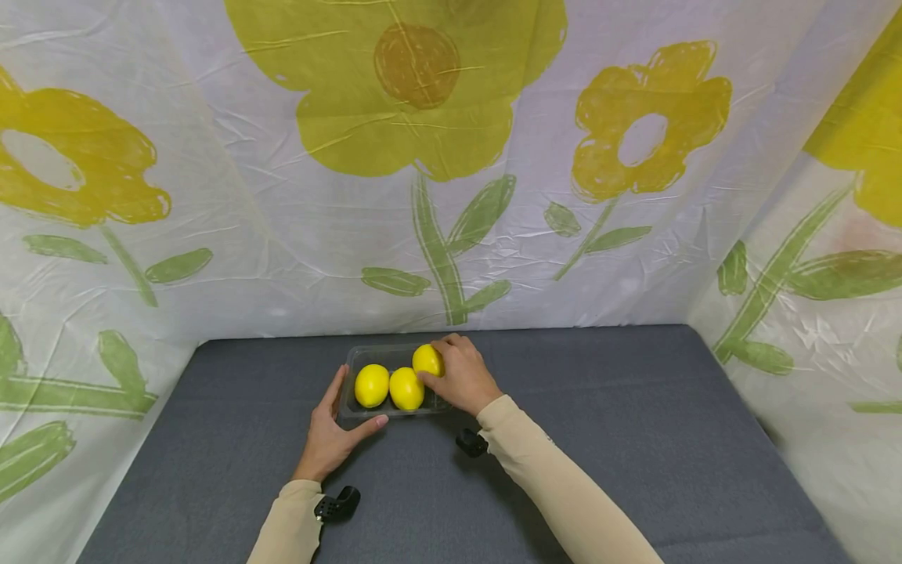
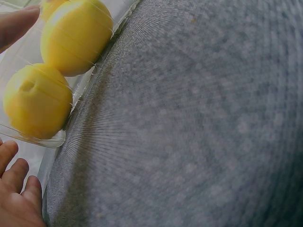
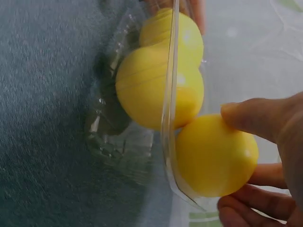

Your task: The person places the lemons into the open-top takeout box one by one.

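A clear plastic tray (image 1: pixel 380 349) sits near the back of the dark table, with two yellow lemons (image 1: pixel 371 385) inside it. My left hand (image 1: pixel 326 440) rests at the tray's left end, fingers extended along the side and thumb (image 2: pixel 18 29) spread across the near side. With thumb and fingers, my right hand (image 1: pixel 467 377) holds a third lemon (image 3: pixel 215 156) at the tray's right end. In the right wrist view this lemon shows beyond the clear wall, beside another lemon (image 3: pixel 156 87). The right palm is hidden.
Dark grey fabric covers the table (image 1: pixel 599 439). A white curtain (image 1: pixel 296 258) with printed yellow flowers stands behind it and along both sides. Each wrist carries a small black camera (image 1: pixel 338 504).
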Motion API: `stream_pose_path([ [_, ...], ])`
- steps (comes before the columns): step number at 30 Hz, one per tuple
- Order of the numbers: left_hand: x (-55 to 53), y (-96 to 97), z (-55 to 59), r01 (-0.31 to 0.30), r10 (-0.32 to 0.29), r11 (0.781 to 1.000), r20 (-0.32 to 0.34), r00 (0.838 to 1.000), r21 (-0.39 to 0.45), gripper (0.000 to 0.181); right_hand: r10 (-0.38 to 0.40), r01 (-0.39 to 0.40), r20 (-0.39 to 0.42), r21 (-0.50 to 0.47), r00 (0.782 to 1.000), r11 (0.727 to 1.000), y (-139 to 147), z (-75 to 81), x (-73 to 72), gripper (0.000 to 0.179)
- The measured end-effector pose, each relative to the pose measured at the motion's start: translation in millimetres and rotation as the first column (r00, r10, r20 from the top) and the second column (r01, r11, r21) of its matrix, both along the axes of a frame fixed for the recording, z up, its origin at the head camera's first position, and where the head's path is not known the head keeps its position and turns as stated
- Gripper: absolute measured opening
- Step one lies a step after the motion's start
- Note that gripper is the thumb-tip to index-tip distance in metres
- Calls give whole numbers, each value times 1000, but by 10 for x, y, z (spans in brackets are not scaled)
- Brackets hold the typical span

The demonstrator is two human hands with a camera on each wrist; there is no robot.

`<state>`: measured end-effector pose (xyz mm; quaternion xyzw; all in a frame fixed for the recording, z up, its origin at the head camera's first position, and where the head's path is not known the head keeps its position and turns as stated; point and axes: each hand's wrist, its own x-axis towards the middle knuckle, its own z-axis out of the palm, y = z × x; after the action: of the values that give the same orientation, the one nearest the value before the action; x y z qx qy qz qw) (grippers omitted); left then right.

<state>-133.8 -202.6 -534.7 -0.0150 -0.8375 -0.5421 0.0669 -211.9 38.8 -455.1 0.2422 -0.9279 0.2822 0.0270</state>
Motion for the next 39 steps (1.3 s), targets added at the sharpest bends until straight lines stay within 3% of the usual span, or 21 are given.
stream_pose_path([
  [6, -3, -1, 1, -4, 4, 1000, 2, 1000, -2, 109, 32, -31, -6, 81, 999, 996, -15, 14, -32, 45],
  [13, -4, 1, -6, -9, 9, 1000, 5, 1000, 0, 109, 20, -25, 53, 113, 998, 993, -28, 31, -70, 47],
  [18, 0, 2, -8, -9, 9, 1000, 10, 1000, -1, 109, 13, -18, 66, 75, 998, 997, -18, 41, -65, 53],
  [26, 1, -4, 2, -6, 6, 1000, 5, 1000, 3, 110, 8, -8, -32, -3, 999, 1000, -17, 7, -67, 43],
  [35, -11, 1, -18, -10, 10, 1000, 13, 1000, -5, 110, 25, -25, 6, 37, 1000, 999, -33, -28, -112, 49],
  [39, -14, 1, -13, -10, 10, 1000, 13, 1000, -4, 110, 12, -12, 24, 1, 1000, 1000, -11, -13, -90, 50],
])
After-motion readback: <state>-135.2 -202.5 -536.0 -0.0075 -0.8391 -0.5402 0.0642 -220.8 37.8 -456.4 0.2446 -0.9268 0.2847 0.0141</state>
